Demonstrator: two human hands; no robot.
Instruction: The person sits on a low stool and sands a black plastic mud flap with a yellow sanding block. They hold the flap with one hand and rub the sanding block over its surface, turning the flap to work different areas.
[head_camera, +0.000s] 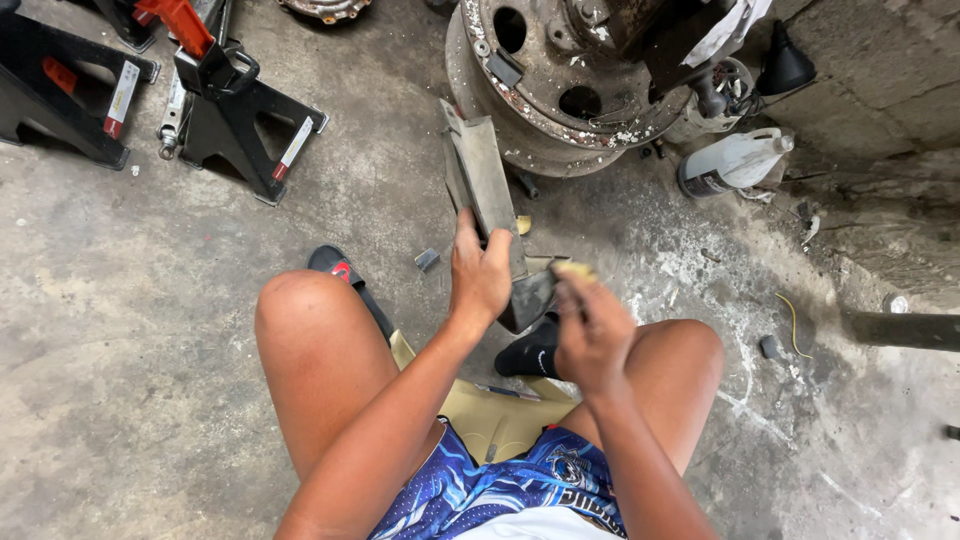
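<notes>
I sit low over a concrete floor with my knees apart. My left hand (478, 272) grips a long grey metal bracket (482, 178) that stands on end between my feet, its top leaning toward a rusty wheel drum. My right hand (592, 330) is closed around a small yellowish pad (573, 270), probably sandpaper, held against the lower right side of the bracket. The bracket's lower end is partly hidden by both hands.
A rusty wheel drum (560, 80) lies ahead. A white plastic jug (735, 160) and a black funnel (785, 62) sit by the wall at right. Black jack stands (235, 115) stand at upper left. A small metal block (427, 259) lies near my left foot's sandal (335, 265).
</notes>
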